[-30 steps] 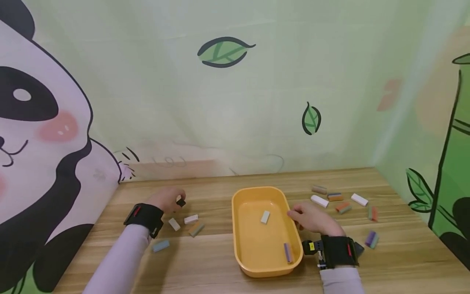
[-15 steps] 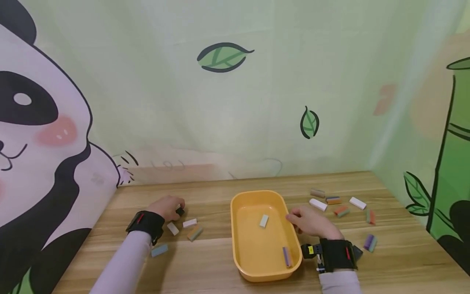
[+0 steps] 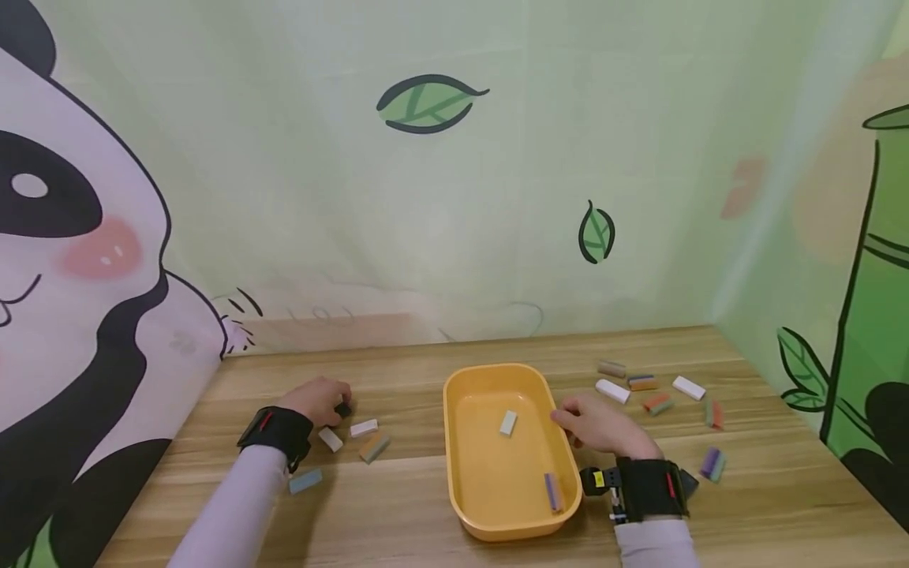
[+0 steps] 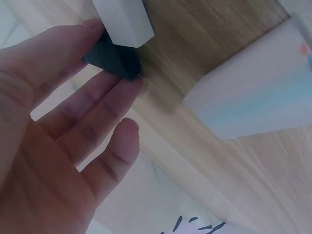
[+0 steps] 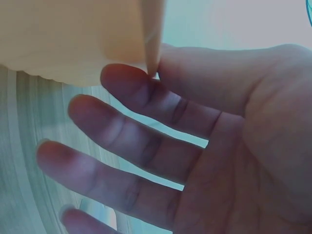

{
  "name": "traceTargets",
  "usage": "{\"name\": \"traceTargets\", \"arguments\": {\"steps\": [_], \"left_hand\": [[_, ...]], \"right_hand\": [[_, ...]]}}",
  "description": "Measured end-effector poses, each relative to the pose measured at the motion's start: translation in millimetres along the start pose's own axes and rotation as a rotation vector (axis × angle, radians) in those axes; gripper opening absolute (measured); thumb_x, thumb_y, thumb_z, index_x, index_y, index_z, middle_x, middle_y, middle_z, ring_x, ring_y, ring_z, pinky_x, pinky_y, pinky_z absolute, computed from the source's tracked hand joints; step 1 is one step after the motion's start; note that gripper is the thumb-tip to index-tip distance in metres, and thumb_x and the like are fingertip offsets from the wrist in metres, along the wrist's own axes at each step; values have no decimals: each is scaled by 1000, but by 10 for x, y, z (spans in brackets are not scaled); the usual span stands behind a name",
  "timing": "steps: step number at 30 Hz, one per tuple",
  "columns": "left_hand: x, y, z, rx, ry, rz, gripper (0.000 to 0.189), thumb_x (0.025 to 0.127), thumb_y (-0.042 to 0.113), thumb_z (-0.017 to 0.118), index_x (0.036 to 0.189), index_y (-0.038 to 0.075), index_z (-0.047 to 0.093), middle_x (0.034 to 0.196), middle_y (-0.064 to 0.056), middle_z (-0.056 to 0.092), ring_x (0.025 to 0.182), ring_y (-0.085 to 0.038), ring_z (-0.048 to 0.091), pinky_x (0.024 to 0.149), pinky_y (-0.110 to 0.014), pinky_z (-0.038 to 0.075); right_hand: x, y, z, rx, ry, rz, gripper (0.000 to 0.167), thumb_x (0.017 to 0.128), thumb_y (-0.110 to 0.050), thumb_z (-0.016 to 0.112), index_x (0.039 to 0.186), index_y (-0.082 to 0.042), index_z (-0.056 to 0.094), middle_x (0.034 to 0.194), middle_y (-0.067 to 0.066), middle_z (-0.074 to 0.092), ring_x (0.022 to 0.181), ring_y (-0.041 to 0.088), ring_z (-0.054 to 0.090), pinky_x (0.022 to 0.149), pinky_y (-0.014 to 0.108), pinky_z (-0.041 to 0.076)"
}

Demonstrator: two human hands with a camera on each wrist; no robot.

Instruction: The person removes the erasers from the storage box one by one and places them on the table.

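Observation:
My left hand (image 3: 316,401) pinches a small dark block (image 4: 114,59) between thumb and fingers, low over the left part of the table. In the head view most of that block is hidden by the fingers. Just beside it lie a white block (image 3: 364,428) and a whitish block (image 3: 331,439). With thumb and index finger my right hand (image 3: 600,424) holds the right rim of a yellow tray (image 3: 454,461); its other fingers spread loosely below the rim in the right wrist view. Inside the tray are a whitish block (image 3: 508,423) and a purple-and-orange block (image 3: 552,492).
Near the left hand are an orange-and-grey block (image 3: 374,447) and a blue block (image 3: 305,481). Several more blocks lie right of the tray, among them a white block (image 3: 689,387) and a purple-and-green block (image 3: 713,464). A printed curtain (image 3: 497,237) borders the wooden table.
My left hand has come down slightly with the dark block, closer to the table and the white blocks. The right hand stays at the tray's rim.

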State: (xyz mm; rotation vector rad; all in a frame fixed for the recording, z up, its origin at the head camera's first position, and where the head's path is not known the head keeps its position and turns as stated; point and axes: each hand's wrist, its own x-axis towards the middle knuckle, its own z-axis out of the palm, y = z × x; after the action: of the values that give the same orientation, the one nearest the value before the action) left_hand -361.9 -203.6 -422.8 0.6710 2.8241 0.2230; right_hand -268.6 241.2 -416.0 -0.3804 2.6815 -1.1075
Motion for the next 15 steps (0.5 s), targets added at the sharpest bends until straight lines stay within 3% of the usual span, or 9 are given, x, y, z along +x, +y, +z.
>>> {"name": "traceTargets", "arguments": {"steps": [5,9,12,15], "left_hand": [[-8,2,-24,-32,-6,-13,34,81,6,76,112,3,62,97,-12,64,76,-22,54,69,-39,46],[-31,38,-55,-28,18,-27,47,83,19,78,121,1,58,112,-19,62,96,-32,60,83,-47,47],[-19,83,-85,-3,41,-18,54,84,29,77,125,1,57,123,-24,58,111,-39,56,90,-51,45],[33,136,-114,3,58,4,56,85,34,76,127,2,56,125,-24,57,112,-40,56,91,-51,44]], "right_hand": [[2,11,-2,-39,14,-11,27,102,-19,51,79,-9,62,69,7,59,59,19,54,53,30,38],[4,22,0,-37,11,-25,28,102,-20,51,79,-9,62,69,7,59,59,18,54,53,30,39],[5,22,1,-32,10,-23,27,102,-20,51,79,-9,62,69,7,59,58,17,52,53,30,38],[6,16,-1,-28,7,-23,28,102,-19,51,79,-8,61,69,8,59,57,16,51,52,30,37]]}}
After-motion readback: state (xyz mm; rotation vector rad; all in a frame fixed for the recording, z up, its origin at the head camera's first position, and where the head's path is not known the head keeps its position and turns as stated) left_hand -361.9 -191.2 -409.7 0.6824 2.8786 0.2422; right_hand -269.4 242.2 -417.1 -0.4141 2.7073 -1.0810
